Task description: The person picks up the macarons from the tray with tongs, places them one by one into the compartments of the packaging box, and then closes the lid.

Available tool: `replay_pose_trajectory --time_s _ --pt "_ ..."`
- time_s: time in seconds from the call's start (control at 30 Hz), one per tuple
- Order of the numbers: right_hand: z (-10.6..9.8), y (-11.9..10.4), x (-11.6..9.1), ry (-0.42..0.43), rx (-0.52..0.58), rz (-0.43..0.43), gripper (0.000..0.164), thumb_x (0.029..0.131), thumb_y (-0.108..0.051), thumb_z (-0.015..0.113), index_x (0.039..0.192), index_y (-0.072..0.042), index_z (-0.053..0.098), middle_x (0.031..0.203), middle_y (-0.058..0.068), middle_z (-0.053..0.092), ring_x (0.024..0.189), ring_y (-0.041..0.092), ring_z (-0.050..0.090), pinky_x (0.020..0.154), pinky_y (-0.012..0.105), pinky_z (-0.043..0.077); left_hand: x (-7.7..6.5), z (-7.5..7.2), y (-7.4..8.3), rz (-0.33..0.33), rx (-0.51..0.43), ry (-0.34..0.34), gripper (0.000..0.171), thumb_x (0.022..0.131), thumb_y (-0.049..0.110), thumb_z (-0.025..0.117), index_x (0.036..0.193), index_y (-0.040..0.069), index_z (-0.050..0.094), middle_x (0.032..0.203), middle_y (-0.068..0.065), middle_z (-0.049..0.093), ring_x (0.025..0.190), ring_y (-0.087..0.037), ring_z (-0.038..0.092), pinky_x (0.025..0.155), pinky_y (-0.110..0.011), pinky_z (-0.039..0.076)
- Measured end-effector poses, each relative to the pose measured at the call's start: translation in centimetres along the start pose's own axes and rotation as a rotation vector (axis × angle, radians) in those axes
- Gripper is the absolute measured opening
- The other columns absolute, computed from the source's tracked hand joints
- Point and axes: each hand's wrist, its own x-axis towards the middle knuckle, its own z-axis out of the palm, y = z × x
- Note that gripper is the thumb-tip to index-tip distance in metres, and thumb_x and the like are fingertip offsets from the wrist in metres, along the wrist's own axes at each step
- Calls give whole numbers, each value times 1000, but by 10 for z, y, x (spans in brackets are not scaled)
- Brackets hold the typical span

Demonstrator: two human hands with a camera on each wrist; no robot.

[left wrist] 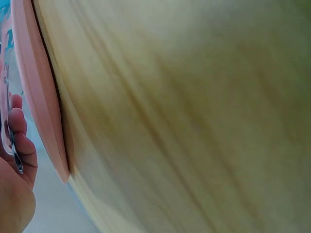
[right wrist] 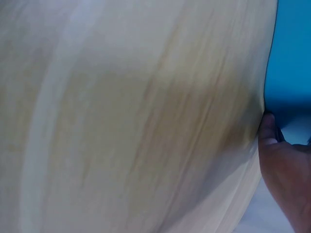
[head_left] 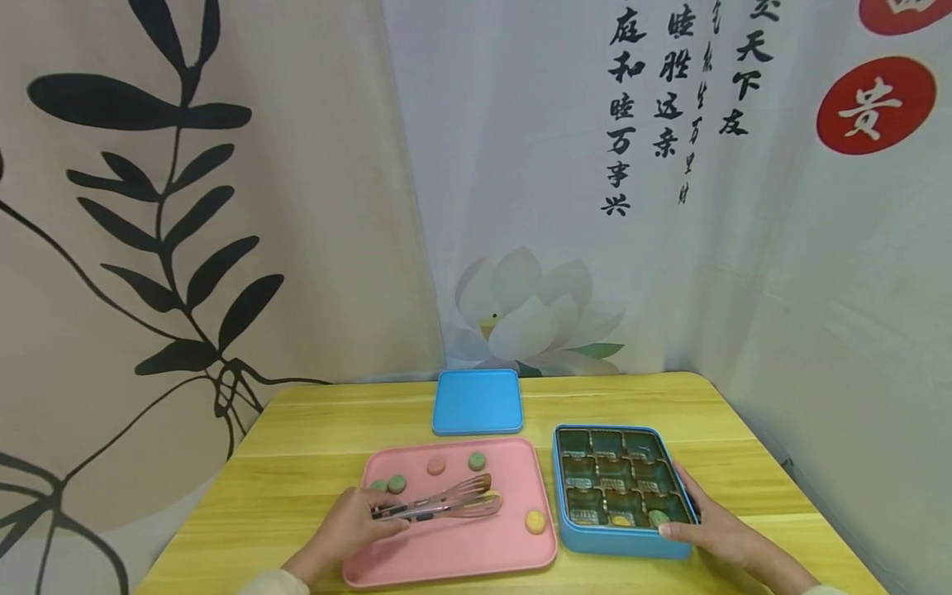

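Observation:
Over the pink tray point(head_left: 446, 549), my left hand point(head_left: 351, 522) holds a pair of tongs point(head_left: 439, 502), their tips pointing right. A yellow macaron point(head_left: 494, 496) shows partly behind the tips; whether they pinch it I cannot tell. Green macarons point(head_left: 397, 484), a pink macaron point(head_left: 436, 466) and another yellow macaron point(head_left: 535, 521) lie on the tray. My right hand point(head_left: 714, 525) grips the near right corner of the blue box point(head_left: 621, 541), thumb at the front rim. Inside its divided insert, a green macaron point(head_left: 658, 518) and a yellow macaron point(head_left: 621, 521) sit in front-row compartments.
A blue lid point(head_left: 478, 402) lies flat behind the tray, near the table's back edge. The wooden table point(head_left: 297, 446) meets a printed curtain point(head_left: 335, 248) at the back. The box stands just right of the tray, with a narrow gap between them.

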Motion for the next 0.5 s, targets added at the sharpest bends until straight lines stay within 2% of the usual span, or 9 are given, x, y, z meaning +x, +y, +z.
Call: replay_pose_trajectory --time_s 0.13,0.3,0.5 --pt "1 -2 -1 -1 11 -10 105 95 -29 66 156 -8 -17 156 35 -12 138 61 -4 103 76 13 -1 1 0 13 12 5 37 76 38 85 98 9 78 78 9 66 54 -3 46 43 -21 39" --pt "1 -3 -1 -3 9 1 104 96 -29 66 156 -9 -17 156 35 -13 138 61 -6 102 77 12 -2 2 1 17 -2 -6 27 77 36 84 93 15 78 71 12 62 55 -3 46 44 -21 40" --pt "1 -1 -1 -1 3 1 104 95 -30 66 156 -9 -16 156 35 -13 138 61 -6 102 77 12 -3 3 2 9 -24 -21 24 78 37 83 91 17 78 68 13 61 56 -4 47 45 -20 40"
